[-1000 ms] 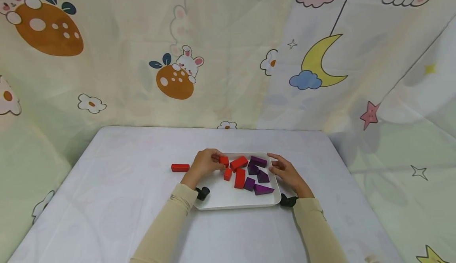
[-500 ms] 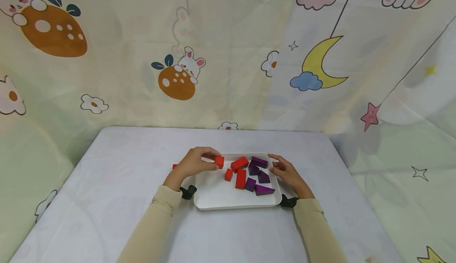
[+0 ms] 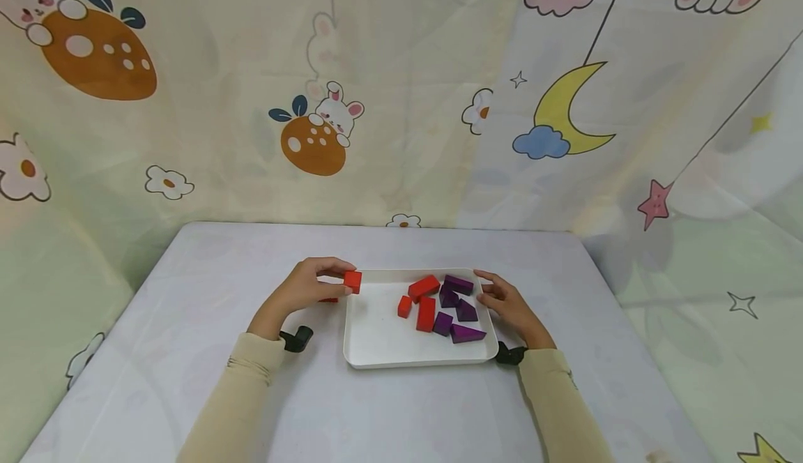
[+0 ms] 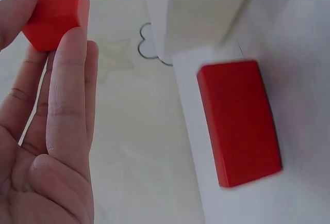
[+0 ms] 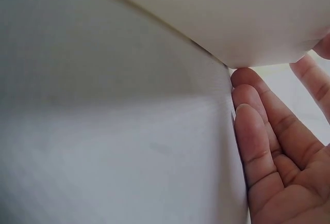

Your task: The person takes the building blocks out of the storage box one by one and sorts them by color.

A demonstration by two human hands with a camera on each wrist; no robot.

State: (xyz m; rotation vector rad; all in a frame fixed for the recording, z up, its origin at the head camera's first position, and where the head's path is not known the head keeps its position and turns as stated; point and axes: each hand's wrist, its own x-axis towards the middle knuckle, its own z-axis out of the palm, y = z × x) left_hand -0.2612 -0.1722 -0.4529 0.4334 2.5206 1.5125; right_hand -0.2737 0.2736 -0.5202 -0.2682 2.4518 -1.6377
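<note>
My left hand [image 3: 307, 283] pinches a small red block [image 3: 353, 282] between thumb and fingertips, over the left rim of the white tray [image 3: 383, 351]. The left wrist view shows this block in the fingertips at top left. Lying on the table left of the tray is a red rectangular block [image 4: 240, 123], mostly hidden behind that hand in the head view. My right hand [image 3: 509, 306] rests against the tray's back right corner, thumb at the side rim and index finger near the back edge. Its other fingers [image 5: 252, 136] lie nearly straight along the table beside the tray wall.
Inside the tray, red blocks [image 3: 426, 314] lie near the middle and several purple blocks [image 3: 468, 334] to the right. A white cloth covers the table [image 3: 389, 414]. Behind it hangs a printed cloth backdrop [image 3: 408, 100].
My left hand has carried the small red block leftward, from among the tray's red blocks to the left rim. The right hand has stayed at the tray's corner.
</note>
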